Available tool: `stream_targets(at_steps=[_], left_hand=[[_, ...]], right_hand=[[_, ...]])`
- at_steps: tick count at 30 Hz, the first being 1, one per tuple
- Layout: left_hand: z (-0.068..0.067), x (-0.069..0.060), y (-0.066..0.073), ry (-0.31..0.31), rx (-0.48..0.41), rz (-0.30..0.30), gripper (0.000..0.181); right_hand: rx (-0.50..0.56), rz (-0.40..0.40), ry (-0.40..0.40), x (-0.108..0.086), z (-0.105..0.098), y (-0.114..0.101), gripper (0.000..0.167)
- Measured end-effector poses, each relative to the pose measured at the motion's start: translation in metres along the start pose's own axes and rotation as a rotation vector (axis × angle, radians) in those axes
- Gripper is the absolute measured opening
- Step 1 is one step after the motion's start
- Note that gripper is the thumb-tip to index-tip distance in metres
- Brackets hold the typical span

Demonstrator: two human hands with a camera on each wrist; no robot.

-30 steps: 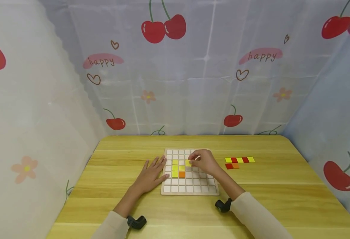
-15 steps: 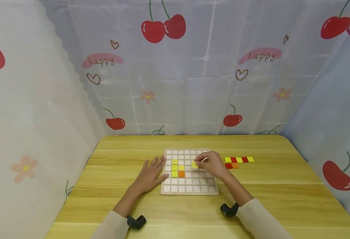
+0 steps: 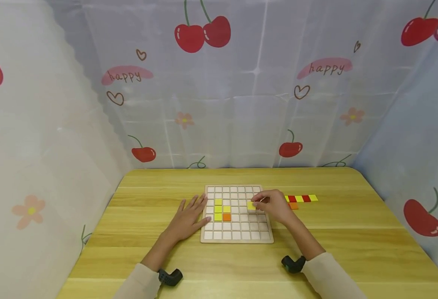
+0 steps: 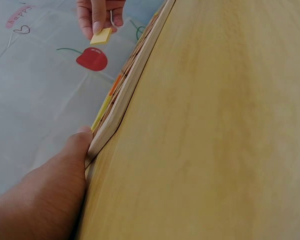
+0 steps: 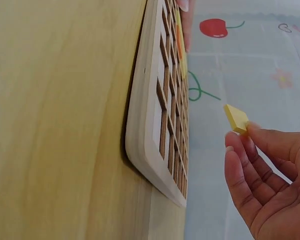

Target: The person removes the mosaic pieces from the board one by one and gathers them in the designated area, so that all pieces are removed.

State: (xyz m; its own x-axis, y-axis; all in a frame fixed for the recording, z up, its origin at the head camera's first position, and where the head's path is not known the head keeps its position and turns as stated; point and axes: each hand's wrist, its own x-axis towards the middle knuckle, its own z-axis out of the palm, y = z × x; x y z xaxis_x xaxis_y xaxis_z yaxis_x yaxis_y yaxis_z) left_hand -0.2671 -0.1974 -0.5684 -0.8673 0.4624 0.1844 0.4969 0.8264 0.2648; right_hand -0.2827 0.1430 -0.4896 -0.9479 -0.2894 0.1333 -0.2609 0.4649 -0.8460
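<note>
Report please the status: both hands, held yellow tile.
Right hand pinches yellow tile, raised above wooden grid board. Left hand spread at board's left edge. Nothing visible between tile and board.

yellow tile (image 5: 235,119): square, tilted, pinched by right hand (image 3: 275,205), aloft | grid board (image 3: 240,236): wooden, flat, left hand (image 3: 187,219) at edge

Right hand (image 3: 274,204) — shifts rightward over the grid board (image 3: 237,240), pinched yellow tile (image 3: 250,205) in tow, nearer the right edge | mid-board cells — uncovered | black wrist mount (image 3: 293,264), sleeve (image 3: 333,276): also farther right | loose tiles: leftmost yellow now partly hidden, nearer red behind the hand
</note>
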Motion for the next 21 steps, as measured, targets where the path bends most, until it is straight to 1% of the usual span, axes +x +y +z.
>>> stream_targets(at_steps=[3,8,12,14,18,21], left_hand=[[0.000,0.001,-0.001,-0.010,0.002,-0.009,0.079],[0.000,0.001,-0.001,-0.008,0.005,-0.007,0.079],[0.004,-0.002,-0.001,-0.007,0.011,-0.003,0.079],[0.005,-0.003,0.000,-0.008,0.011,-0.001,0.080],[0.003,-0.001,0.000,-0.009,-0.001,0.001,0.080],[0.000,0.000,0.001,0.012,-0.003,0.010,0.079]], right_hand=[[-0.013,0.008,0.007,0.001,-0.004,0.001,0.008],[0.014,-0.003,0.009,0.002,-0.011,0.006,0.009],[0.030,0.016,0.005,0.000,-0.019,0.012,0.009],[0.038,0.043,0.002,-0.001,-0.023,0.014,0.009],[0.044,0.078,0.002,0.001,-0.032,0.018,0.011],[0.036,0.064,0.000,0.003,-0.041,0.020,0.013]])
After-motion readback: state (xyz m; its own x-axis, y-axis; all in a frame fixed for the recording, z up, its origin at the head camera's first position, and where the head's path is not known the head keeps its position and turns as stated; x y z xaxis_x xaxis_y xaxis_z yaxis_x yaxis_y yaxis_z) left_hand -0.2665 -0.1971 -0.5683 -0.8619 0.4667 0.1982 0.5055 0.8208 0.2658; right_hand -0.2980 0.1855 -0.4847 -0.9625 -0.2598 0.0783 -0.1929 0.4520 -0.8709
